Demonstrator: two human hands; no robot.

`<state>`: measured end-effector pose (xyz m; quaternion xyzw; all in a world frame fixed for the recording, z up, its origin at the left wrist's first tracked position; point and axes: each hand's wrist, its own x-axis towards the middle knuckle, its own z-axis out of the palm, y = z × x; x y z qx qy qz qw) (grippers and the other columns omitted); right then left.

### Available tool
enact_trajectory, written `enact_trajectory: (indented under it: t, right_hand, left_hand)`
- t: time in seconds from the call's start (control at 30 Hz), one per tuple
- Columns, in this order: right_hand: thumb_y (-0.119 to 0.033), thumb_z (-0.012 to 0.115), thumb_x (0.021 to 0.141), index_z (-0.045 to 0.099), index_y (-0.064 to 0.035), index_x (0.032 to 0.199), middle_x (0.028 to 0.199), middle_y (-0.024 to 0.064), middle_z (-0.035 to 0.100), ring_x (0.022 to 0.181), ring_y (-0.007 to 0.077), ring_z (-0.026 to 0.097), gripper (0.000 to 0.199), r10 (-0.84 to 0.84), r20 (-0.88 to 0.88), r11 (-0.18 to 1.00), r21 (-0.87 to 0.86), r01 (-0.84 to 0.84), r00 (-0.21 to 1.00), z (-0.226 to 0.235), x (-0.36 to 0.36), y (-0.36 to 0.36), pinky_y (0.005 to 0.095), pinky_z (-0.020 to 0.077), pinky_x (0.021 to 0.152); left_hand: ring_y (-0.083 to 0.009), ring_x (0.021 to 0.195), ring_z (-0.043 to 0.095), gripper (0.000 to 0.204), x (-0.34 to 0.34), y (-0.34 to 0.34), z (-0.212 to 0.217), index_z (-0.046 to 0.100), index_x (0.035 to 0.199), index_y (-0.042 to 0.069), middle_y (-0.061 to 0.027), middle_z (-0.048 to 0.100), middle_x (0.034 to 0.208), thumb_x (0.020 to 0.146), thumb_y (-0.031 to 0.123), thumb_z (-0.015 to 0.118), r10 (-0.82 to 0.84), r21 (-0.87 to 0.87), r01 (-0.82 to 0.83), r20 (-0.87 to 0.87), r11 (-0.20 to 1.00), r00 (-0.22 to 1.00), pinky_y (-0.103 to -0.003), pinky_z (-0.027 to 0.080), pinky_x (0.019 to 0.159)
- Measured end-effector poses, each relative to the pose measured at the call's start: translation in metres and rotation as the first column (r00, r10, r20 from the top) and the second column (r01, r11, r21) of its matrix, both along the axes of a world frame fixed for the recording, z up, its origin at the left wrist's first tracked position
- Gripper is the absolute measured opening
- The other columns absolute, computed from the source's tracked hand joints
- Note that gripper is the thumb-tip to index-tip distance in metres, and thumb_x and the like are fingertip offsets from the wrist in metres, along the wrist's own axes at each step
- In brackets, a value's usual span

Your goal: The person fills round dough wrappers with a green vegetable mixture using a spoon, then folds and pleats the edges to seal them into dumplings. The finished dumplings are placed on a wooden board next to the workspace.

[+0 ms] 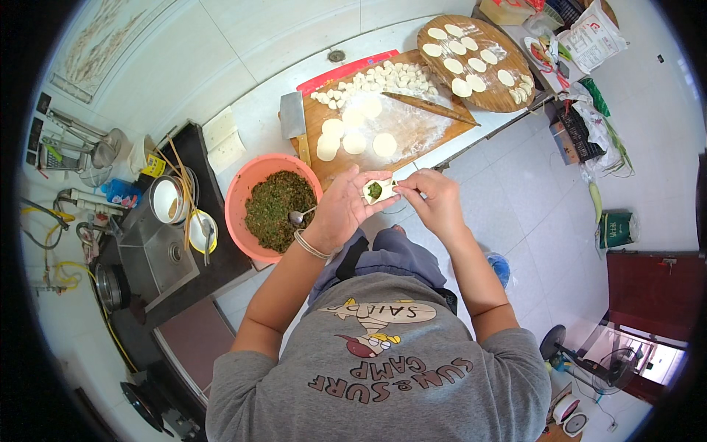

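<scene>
Across the palm and fingers of my left hand (340, 208) lies a dumpling wrapper (387, 193) with a small mound of green filling (375, 190) on it. My right hand (437, 199) pinches the wrapper's right edge between thumb and fingers. Just left of my left hand stands a pink basin (233, 202) of chopped green and brown filling (269, 206), and a metal spoon (296, 217) rests in it. Beyond my hands, a floured wooden cutting board (434, 138) carries flat round wrappers (355, 143), many small dough pieces (379, 79) and a slim wooden rolling pin (431, 108).
A cleaver (292, 116) lies at the board's left edge. At the far right, a round wooden board (504, 51) holds more wrappers. To the left are a metal sink (158, 261), stacked bowls (168, 199) and a yellow-rimmed bowl (197, 234) with utensils. A blue bin (498, 269) stands on the floor.
</scene>
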<state>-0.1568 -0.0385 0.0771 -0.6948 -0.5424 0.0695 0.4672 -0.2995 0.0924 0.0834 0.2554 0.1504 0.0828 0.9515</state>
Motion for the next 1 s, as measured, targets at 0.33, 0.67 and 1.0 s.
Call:
enact_trajectory:
  t: [0.33, 0.67, 1.0]
  right_hand:
    - [-0.01, 0.072, 0.073, 0.067, -0.0013, 0.089, 0.075, 0.0093, 0.062, 0.068, 0.0256, 0.06, 0.019, -0.004, 0.161, 0.991, 0.135, -0.018, 0.987, 0.013, 0.0, 0.003, 0.0341, 0.0495, 0.059]
    - [-0.006, 0.071, 0.071, 0.064, -0.0009, 0.082, 0.077, 0.0084, 0.061, 0.07, 0.0253, 0.06, 0.014, 0.118, 0.342, 0.986, 0.073, -0.151, 0.932, -0.001, 0.009, 0.002, 0.0342, 0.0496, 0.059]
    - [-0.006, 0.07, 0.072, 0.065, -0.0021, 0.091, 0.078, 0.0093, 0.06, 0.069, 0.0261, 0.059, 0.02, 0.158, 0.326, 0.981, 0.057, -0.186, 0.932, 0.002, 0.009, 0.001, 0.0344, 0.049, 0.061]
  left_hand:
    - [-0.0302, 0.12, 0.048, 0.057, 0.001, 0.002, -0.003, 0.04, 0.124, -0.014, -0.0231, 0.047, 0.126, 0.1, 0.036, 0.027, 0.003, 0.03, -0.001, -0.059, 1.0, 0.998, -0.044, 0.037, 0.106]
    - [-0.0301, 0.116, 0.051, 0.056, 0.002, -0.001, -0.005, 0.042, 0.123, -0.015, -0.0244, 0.051, 0.122, 0.099, 0.035, 0.028, -0.028, 0.028, 0.03, -0.078, 0.999, 0.997, -0.045, 0.039, 0.105]
    - [-0.0307, 0.119, 0.05, 0.057, 0.001, -0.001, -0.01, 0.039, 0.126, -0.015, -0.0251, 0.05, 0.124, 0.099, 0.035, 0.03, -0.031, 0.055, 0.038, -0.11, 0.998, 0.993, -0.045, 0.04, 0.104]
